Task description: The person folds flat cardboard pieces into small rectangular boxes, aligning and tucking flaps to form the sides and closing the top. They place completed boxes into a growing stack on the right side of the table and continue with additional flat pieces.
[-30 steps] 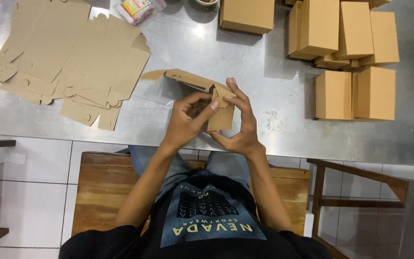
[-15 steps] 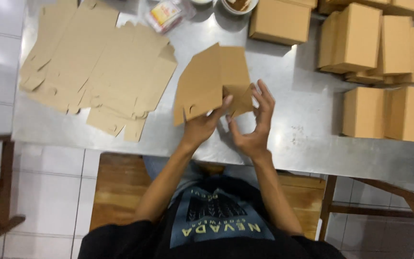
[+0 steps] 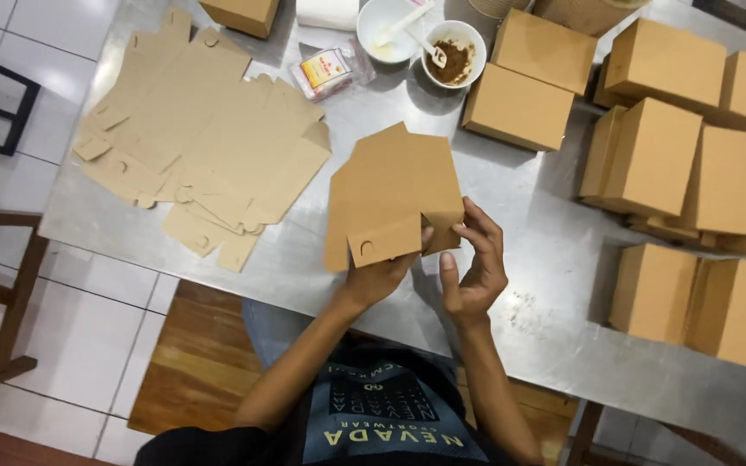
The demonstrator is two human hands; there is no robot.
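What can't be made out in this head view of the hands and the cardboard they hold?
- Left hand: its fingers are hidden behind the cardboard blank.
- Blank's far side: faces away from the camera.
- Right hand: palm turned away; fingertip contact unclear.
- Folded boxes: some cut off by the right edge.

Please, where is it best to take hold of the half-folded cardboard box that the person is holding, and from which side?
Probably at the lower edge of the half-folded cardboard box, from the person's side: the notched flap and folds sit there, where the left hand and right hand pinch it.
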